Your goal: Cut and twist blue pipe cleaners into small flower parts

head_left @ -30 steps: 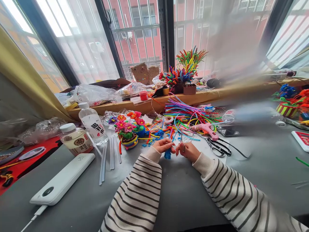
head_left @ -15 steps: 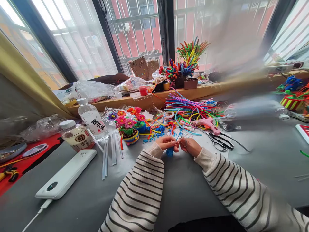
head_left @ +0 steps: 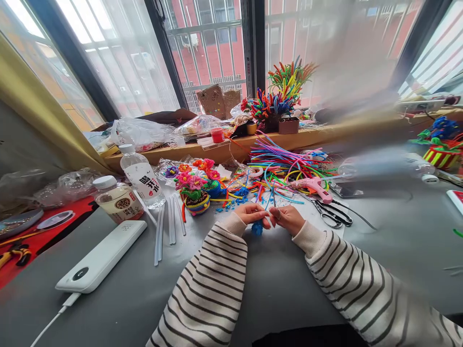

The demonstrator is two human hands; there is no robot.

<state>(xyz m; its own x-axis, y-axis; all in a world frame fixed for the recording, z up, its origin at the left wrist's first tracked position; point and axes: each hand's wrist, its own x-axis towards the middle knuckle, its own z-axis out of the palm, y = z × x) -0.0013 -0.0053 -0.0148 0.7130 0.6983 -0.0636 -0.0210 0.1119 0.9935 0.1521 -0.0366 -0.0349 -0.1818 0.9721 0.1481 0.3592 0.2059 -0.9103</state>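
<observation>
My left hand [head_left: 252, 214] is closed in a pinch on a blue fuzzy pipe-cleaner piece [head_left: 257, 228], whose bunched end hangs below the fingers. A thin blue stem [head_left: 267, 204] rises above that hand. Close beside it, my right hand [head_left: 290, 220] is closed around small scissors [head_left: 274, 196], with a finger loop at the thumb and the blades pointing away from me. The two hands' fingertips nearly meet, and whether the blades touch the blue piece I cannot tell. Blue fuzzy scraps [head_left: 241, 192] lie just beyond my hands.
Pipe cleaners [head_left: 282, 155] lie heaped behind my hands. To the right are a pink glue gun [head_left: 314, 187] and black-handled scissors [head_left: 331, 213]. A small flower pot [head_left: 197, 206], clear glue sticks [head_left: 159, 236], a water bottle [head_left: 142, 176] and a white power bank [head_left: 103, 255] stand or lie left.
The camera view has shifted slightly. Both hands keep their grips and stay close together; the bunched end of the blue piece has turned a little below the left fingers.
</observation>
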